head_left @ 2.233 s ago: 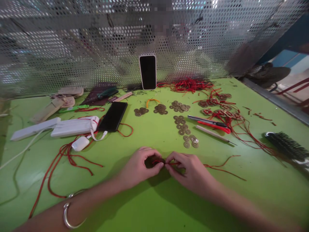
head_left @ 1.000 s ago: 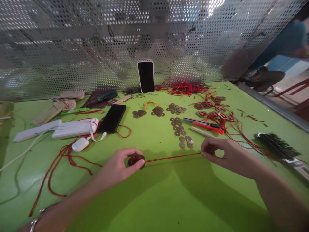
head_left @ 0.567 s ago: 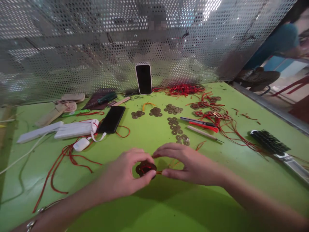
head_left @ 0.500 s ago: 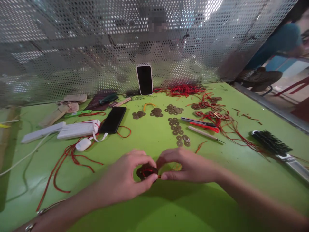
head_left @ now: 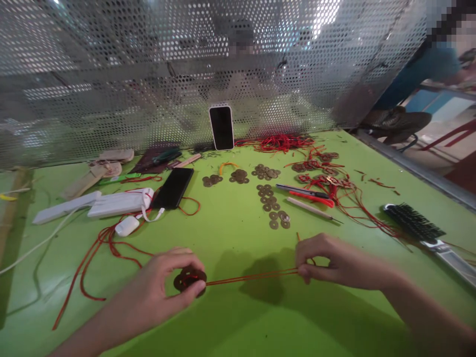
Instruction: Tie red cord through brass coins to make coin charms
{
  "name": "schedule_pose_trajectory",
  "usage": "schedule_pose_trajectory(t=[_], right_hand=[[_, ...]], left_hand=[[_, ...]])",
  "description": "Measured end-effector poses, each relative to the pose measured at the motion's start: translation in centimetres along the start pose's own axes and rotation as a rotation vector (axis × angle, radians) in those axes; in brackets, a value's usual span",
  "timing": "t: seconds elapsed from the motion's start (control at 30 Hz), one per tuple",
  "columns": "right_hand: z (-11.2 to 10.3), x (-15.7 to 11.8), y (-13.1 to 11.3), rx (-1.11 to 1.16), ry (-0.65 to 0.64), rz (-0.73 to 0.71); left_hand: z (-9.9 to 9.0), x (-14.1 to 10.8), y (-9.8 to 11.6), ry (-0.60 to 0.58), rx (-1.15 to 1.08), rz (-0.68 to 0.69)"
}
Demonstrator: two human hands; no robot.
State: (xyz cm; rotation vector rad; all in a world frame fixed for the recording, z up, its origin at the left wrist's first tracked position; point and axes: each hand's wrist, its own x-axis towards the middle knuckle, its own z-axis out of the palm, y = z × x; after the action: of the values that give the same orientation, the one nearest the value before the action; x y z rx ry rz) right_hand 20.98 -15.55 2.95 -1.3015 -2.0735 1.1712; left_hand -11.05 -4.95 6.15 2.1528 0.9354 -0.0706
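Note:
My left hand (head_left: 171, 282) pinches a cluster of dark round coins (head_left: 182, 281) with red cord threaded through it. From the cluster a doubled red cord (head_left: 249, 277) runs taut to the right, above the green table. Its other end is pinched in my right hand (head_left: 323, 260), with a short tail of cord sticking up past the fingers. Beyond my hands lie loose coins (head_left: 268, 198) in small groups. Corded coins (head_left: 332, 181) rest in a tangle farther right.
A phone (head_left: 222, 128) leans on the mesh screen. A cutter (head_left: 305, 192), a pointed tool (head_left: 314, 210) and a brush (head_left: 414, 223) lie right. At left are a black phone (head_left: 173, 188), a white power bank (head_left: 119, 202) and red cords (head_left: 85, 267). A person (head_left: 420, 74) sits beyond the right edge.
My hands have moved apart, left hand leftward with the coins and right hand rightward with the cord end. A long doubled stretch of cord now shows between them.

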Motion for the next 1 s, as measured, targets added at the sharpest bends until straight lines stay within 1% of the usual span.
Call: schedule_pose_trajectory(t=[0.13,0.23,0.37,0.5,0.63,0.83,0.93,1.0], right_hand=[[-1.3,-1.5,1.1,-0.030,0.038,0.093],[-1.7,-2.0,1.7,-0.036,0.056,0.134],[-1.8,-2.0,2.5,-0.056,0.077,0.163],[-1.7,-2.1,3.2,-0.096,0.086,0.200],[-1.9,-2.3,3.7,-0.121,0.092,0.222],[-2.0,-2.2,3.6,-0.132,0.098,0.235],[-2.0,-2.1,3.3,-0.148,0.105,0.221],[-2.0,-2.0,3.1,-0.165,0.109,0.206]], left_hand=[[-0.3,-0.4,-1.9,0.036,-0.040,-0.091],[-0.5,-0.3,-3.0,0.046,-0.058,-0.128],[-0.8,0.0,-3.5,0.074,-0.060,-0.187],[-1.0,0.4,-3.7,0.053,-0.037,-0.212],[-0.8,0.7,-4.5,0.119,0.006,-0.220],[-0.3,1.1,-5.1,0.112,0.083,-0.184],[-0.1,1.4,-5.5,0.124,0.172,-0.116],[0.1,1.6,-6.0,0.164,0.268,-0.053]])
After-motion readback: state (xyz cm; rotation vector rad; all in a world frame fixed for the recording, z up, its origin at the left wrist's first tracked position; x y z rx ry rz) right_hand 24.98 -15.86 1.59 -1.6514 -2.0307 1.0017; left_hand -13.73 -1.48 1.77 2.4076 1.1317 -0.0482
